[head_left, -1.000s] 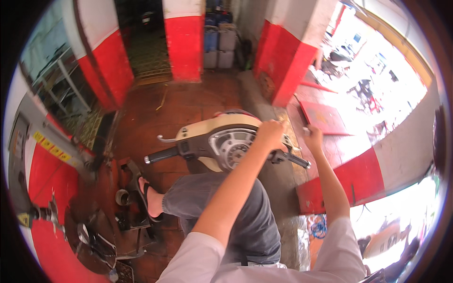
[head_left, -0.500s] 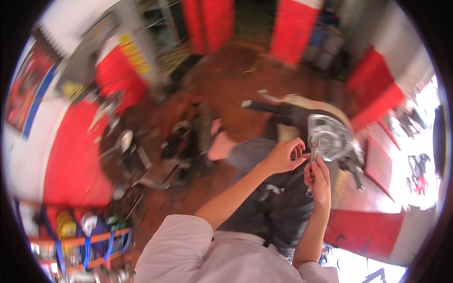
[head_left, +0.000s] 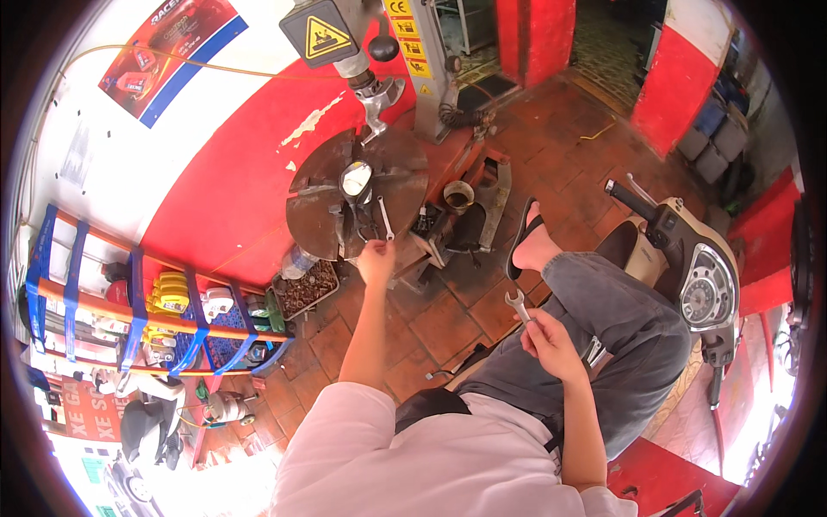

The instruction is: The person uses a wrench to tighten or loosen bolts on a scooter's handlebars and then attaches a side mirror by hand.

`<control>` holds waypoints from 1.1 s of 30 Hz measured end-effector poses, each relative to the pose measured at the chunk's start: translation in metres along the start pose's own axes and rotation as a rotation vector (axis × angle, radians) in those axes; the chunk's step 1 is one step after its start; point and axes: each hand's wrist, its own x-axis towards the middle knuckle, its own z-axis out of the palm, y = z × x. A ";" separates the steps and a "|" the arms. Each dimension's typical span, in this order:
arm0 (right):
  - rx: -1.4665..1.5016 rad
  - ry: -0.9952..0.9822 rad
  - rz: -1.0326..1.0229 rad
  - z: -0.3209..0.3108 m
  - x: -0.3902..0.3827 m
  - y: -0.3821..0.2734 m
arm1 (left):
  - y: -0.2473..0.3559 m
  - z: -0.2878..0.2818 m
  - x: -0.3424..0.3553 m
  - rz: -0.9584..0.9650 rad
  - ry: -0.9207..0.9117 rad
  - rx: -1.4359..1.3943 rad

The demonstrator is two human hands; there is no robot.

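Observation:
My left hand [head_left: 376,262] is stretched out to the near edge of a round, dark metal turntable [head_left: 314,220]. Its fingers are closed at the lower end of a slim silver wrench [head_left: 385,217], which points away from me over the turntable. A black-rimmed mirror [head_left: 356,179] lies beside that wrench. Over my lap, my right hand [head_left: 551,345] grips a second wrench, an open-end wrench [head_left: 517,303], with its jaw sticking up past the thumb. The lower part of this wrench is hidden in the palm.
A cream scooter [head_left: 708,297] stands at the right, its handlebar beside my knee. The tyre machine's arm [head_left: 376,102] hangs over the turntable. A tray of small parts [head_left: 306,289] sits below it, near a rack of bottles [head_left: 172,297]. A tin [head_left: 458,196] stands farther right.
My view has swung left, toward the turntable. My left hand has left the wrench in my right hand and reached out to the other one. My right hand keeps hold of its wrench.

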 end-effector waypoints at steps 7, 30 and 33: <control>0.061 0.081 -0.018 -0.010 0.006 0.005 | -0.097 0.005 0.066 -0.041 0.275 0.141; 0.028 0.292 -0.148 -0.034 -0.009 -0.010 | -0.100 -0.032 0.076 -0.004 -0.237 -0.310; 0.051 0.353 -0.166 -0.025 -0.010 -0.029 | -0.056 -0.067 0.003 0.026 -0.393 -0.572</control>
